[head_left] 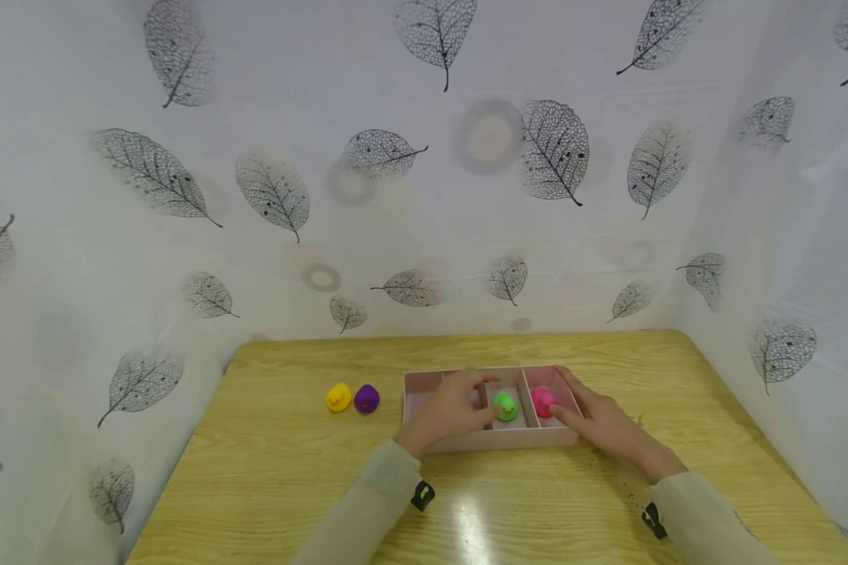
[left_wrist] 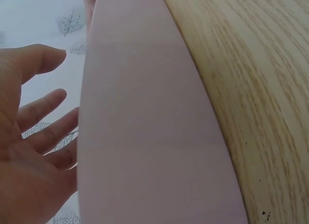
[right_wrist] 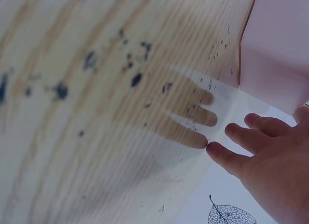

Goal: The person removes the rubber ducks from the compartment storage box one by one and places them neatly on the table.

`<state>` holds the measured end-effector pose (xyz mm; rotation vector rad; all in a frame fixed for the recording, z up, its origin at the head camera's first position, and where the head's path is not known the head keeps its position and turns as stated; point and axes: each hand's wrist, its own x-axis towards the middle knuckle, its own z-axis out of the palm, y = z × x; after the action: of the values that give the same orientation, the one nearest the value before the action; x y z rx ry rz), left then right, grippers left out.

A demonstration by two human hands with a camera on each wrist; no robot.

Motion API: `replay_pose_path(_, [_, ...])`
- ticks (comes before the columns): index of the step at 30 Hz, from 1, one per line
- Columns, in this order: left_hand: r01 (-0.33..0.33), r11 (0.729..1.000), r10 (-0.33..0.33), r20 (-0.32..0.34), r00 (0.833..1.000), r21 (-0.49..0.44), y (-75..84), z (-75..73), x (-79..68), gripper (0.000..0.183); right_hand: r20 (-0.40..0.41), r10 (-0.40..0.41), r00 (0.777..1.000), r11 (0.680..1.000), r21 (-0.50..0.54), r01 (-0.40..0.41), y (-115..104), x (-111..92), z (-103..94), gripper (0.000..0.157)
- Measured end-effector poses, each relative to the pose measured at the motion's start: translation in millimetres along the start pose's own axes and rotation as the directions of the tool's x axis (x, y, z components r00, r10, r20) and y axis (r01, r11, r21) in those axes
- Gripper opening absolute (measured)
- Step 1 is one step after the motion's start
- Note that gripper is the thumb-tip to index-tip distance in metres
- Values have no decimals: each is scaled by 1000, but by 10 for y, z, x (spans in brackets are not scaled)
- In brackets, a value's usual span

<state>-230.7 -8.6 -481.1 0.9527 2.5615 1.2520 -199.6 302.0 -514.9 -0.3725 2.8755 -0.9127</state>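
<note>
First: Why is the person's left hand [head_left: 454,404] arched across the pale pink box [head_left: 495,442]?

Second: Likely because the green duck [head_left: 506,408] sits in a walled bay, third from the left, so reaching it from above gets past the front wall. The thumb is right at the duck's side.

First: Is the duck pinched?

Second: It does not look so. The left wrist view shows the fingers [left_wrist: 43,109] spread and loosely bent, the thumb well apart from them, with nothing seen between. The box's wall hides what lies past it, so firm contact cannot be told.

First: And the right hand [head_left: 601,420]?

Second: It is at the box's right end, perhaps to steady it. Its fingers [right_wrist: 229,159] are extended and parted outside the wall, while the thumb comes over the pink duck [head_left: 541,399] in the rightmost bay. Whether it presses the duck cannot be told.

First: What do the dividers do?

Second: They seem to give each duck its own bay, so neither rolls into the other.

First: And the rest?

Second: The yellow duck [head_left: 338,398] and the purple duck [head_left: 367,399] stand side by side on the desk [head_left: 290,486], left of the box, probably within easy reach of the left hand.
</note>
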Motion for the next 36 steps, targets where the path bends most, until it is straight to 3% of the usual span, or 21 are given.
replay_pose_path(6, [-33, 995, 34, -6, 999, 90, -17, 122, 54, 54, 5, 7, 1000, 1000, 29, -7, -22, -17, -19, 83])
replay_pose_path(18, [-28, 988, 25, 22, 999, 153, -25, 248, 143, 51, 0, 4, 1000, 1000, 19, -4, -38, -29, -18, 83])
replay_pose_path(27, [58, 984, -64, 34, 997, 171, 39, 258, 188, 49, 2, 0, 1000, 1000, 16, 0, -16, -4, -2, 82])
replay_pose_path(36, [103, 977, -113, 42, 993, 186, 71, 281, 265, 53, 1, 1, 1000, 1000, 7, -1, 6, 4, 4, 82])
